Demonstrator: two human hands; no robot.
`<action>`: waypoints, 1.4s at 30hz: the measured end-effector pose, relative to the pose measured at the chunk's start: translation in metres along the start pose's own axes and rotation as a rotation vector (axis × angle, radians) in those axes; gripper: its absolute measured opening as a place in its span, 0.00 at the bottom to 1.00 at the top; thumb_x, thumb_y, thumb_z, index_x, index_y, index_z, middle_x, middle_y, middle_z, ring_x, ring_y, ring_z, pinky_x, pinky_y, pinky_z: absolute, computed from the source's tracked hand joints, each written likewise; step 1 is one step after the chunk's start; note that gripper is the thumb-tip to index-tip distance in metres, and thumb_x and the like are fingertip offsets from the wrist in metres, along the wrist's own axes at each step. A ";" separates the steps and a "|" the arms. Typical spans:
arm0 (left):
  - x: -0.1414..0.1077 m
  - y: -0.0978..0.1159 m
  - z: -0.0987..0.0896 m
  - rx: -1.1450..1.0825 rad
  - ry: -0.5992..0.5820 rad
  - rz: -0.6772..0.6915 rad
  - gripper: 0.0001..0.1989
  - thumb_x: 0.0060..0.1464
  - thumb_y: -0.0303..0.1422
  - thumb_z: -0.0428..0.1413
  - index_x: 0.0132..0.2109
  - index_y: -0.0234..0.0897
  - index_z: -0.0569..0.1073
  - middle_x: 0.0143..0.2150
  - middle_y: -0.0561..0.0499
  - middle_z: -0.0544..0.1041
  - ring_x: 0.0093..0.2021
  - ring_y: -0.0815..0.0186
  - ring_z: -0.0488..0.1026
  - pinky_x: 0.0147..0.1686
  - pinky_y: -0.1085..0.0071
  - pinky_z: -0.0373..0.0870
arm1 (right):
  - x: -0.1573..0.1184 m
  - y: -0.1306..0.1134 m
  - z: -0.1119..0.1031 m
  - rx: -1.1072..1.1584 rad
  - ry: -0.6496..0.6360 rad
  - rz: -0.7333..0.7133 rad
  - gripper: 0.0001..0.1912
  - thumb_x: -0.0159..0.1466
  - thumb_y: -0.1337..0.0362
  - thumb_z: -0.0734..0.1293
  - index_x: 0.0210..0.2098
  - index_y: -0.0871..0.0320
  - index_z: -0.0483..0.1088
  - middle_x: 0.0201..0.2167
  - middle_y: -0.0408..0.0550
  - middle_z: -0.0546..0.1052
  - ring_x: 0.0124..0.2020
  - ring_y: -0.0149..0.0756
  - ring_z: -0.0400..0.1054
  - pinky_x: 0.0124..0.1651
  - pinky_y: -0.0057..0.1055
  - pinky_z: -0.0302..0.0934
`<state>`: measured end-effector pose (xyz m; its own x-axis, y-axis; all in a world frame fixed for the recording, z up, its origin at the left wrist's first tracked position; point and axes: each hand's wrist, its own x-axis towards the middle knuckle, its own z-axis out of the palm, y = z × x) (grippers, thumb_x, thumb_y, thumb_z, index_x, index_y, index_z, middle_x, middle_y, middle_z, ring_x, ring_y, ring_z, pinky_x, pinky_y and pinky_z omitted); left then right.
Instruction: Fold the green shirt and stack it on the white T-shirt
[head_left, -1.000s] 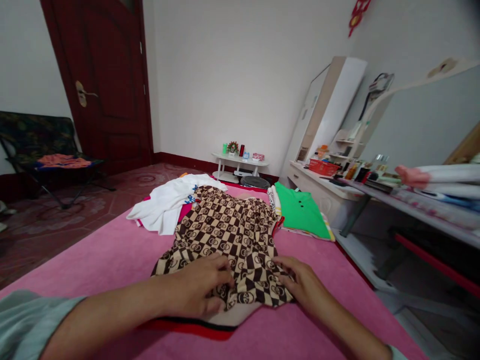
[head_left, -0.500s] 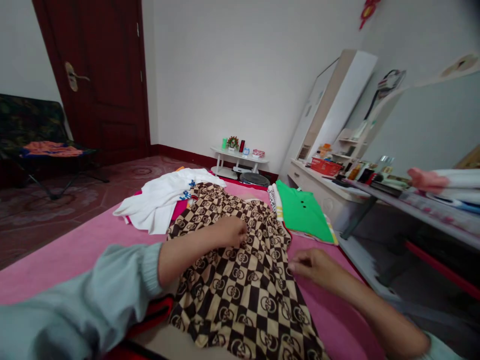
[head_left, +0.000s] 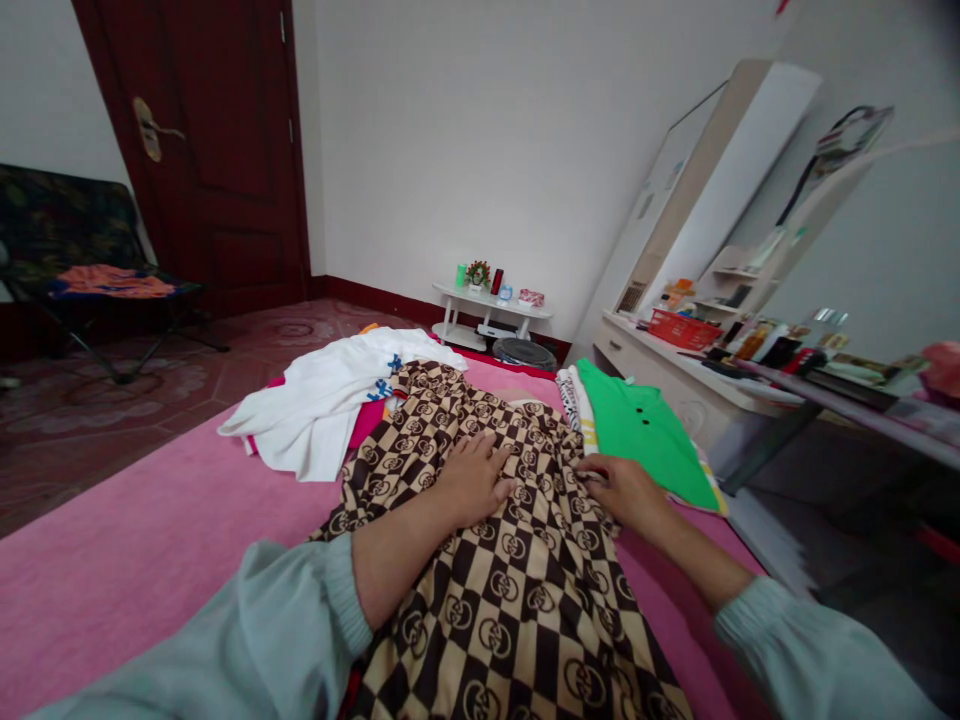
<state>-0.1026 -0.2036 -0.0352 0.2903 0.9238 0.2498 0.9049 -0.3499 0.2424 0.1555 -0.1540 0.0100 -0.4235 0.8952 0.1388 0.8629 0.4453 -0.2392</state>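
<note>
A brown-and-beige checked dress (head_left: 517,590) with a repeated round print lies spread on the pink bed cover (head_left: 150,530). My left hand (head_left: 474,482) rests flat on the middle of its upper part, fingers apart. At the dress's right edge, my right hand (head_left: 619,490) has thumb and fingers closed on the gathered fabric. Just beyond that hand sits a folded green shirt (head_left: 645,430) on top of other folded clothes. White clothing (head_left: 319,395) with blue marks lies loosely at the dress's upper left.
Along the right stands a white dressing table (head_left: 645,360) with a red basket (head_left: 682,328) and several bottles. A low white stand (head_left: 491,303) is against the far wall. On the left, a folding chair (head_left: 67,235) holds orange cloth, near a dark red door (head_left: 202,150).
My left hand has gone from curled above the dress to lying flat on it. My right hand has moved up along the dress's right edge and grips the fabric. The view has shifted slightly.
</note>
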 end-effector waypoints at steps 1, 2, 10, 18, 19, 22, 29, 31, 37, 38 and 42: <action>0.000 0.000 0.001 -0.001 0.012 0.001 0.29 0.61 0.48 0.42 0.64 0.39 0.60 0.68 0.41 0.55 0.68 0.53 0.49 0.64 0.53 0.47 | -0.004 0.012 -0.010 -0.044 -0.022 0.019 0.15 0.55 0.69 0.60 0.36 0.52 0.75 0.35 0.47 0.79 0.40 0.41 0.72 0.41 0.31 0.60; 0.000 0.000 0.002 -0.002 0.022 0.002 0.29 0.61 0.47 0.42 0.64 0.38 0.60 0.67 0.40 0.56 0.68 0.53 0.49 0.64 0.53 0.47 | -0.007 0.026 -0.022 -0.120 -0.030 0.082 0.13 0.55 0.68 0.60 0.34 0.52 0.75 0.34 0.48 0.79 0.38 0.42 0.73 0.38 0.32 0.59; 0.002 0.004 0.004 -0.007 0.069 -0.012 0.28 0.60 0.47 0.44 0.63 0.38 0.61 0.66 0.40 0.59 0.66 0.50 0.53 0.63 0.50 0.48 | 0.022 0.083 -0.074 -0.505 -0.032 0.365 0.08 0.54 0.61 0.68 0.32 0.54 0.77 0.41 0.62 0.77 0.38 0.48 0.72 0.36 0.39 0.57; 0.002 0.001 0.004 -0.047 0.079 -0.002 0.28 0.60 0.46 0.44 0.62 0.38 0.62 0.65 0.40 0.59 0.66 0.50 0.52 0.63 0.51 0.48 | 0.131 -0.024 0.018 -0.203 0.063 0.210 0.23 0.56 0.60 0.66 0.49 0.62 0.71 0.43 0.59 0.78 0.43 0.45 0.72 0.40 0.32 0.61; 0.002 0.000 0.003 -0.059 0.077 0.000 0.28 0.60 0.46 0.45 0.62 0.38 0.62 0.65 0.40 0.59 0.66 0.50 0.52 0.63 0.51 0.48 | 0.138 -0.028 0.026 -0.215 0.053 0.259 0.25 0.55 0.61 0.66 0.50 0.65 0.70 0.44 0.62 0.77 0.43 0.47 0.72 0.39 0.33 0.61; 0.002 -0.002 0.000 -0.092 0.094 0.002 0.26 0.59 0.44 0.47 0.61 0.39 0.65 0.64 0.42 0.61 0.65 0.51 0.55 0.63 0.53 0.51 | 0.148 -0.030 0.038 -0.186 0.027 0.350 0.20 0.56 0.60 0.65 0.43 0.67 0.74 0.41 0.66 0.77 0.41 0.49 0.72 0.38 0.34 0.61; 0.007 -0.004 -0.007 -0.173 0.174 -0.050 0.14 0.56 0.38 0.51 0.46 0.41 0.76 0.47 0.46 0.73 0.50 0.56 0.68 0.51 0.58 0.65 | 0.112 -0.045 0.016 0.294 0.612 0.250 0.17 0.58 0.57 0.61 0.39 0.62 0.73 0.36 0.54 0.77 0.36 0.42 0.69 0.38 0.32 0.61; 0.009 -0.006 -0.011 -0.225 0.204 -0.116 0.12 0.58 0.36 0.49 0.40 0.39 0.76 0.41 0.46 0.74 0.45 0.58 0.70 0.47 0.61 0.67 | 0.082 -0.057 0.016 0.381 0.676 0.119 0.13 0.58 0.59 0.62 0.39 0.60 0.71 0.36 0.51 0.76 0.36 0.39 0.69 0.38 0.31 0.62; 0.010 -0.035 -0.034 -0.267 0.689 -0.278 0.21 0.53 0.22 0.47 0.54 0.37 0.66 0.55 0.44 0.68 0.56 0.58 0.64 0.56 0.60 0.61 | -0.010 -0.076 0.036 0.278 0.466 -0.572 0.07 0.59 0.70 0.63 0.37 0.55 0.67 0.35 0.49 0.75 0.38 0.38 0.70 0.39 0.32 0.64; 0.010 -0.041 -0.037 -0.227 0.708 -0.245 0.27 0.49 0.20 0.47 0.57 0.38 0.64 0.59 0.44 0.65 0.59 0.58 0.61 0.58 0.59 0.59 | -0.018 -0.077 0.039 0.226 0.426 -0.672 0.09 0.58 0.71 0.63 0.39 0.56 0.67 0.36 0.50 0.75 0.38 0.39 0.70 0.37 0.32 0.64; 0.005 -0.060 -0.042 -0.035 0.495 -0.032 0.34 0.41 0.18 0.51 0.57 0.44 0.67 0.66 0.50 0.57 0.67 0.52 0.46 0.64 0.49 0.46 | -0.031 -0.082 0.042 0.085 0.299 -0.793 0.16 0.58 0.72 0.63 0.47 0.58 0.65 0.40 0.54 0.75 0.39 0.40 0.71 0.35 0.32 0.64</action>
<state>-0.1680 -0.1845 -0.0091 0.0720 0.7520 0.6552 0.8976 -0.3353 0.2862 0.0861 -0.2174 -0.0146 -0.7930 0.2804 0.5408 0.3129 0.9492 -0.0333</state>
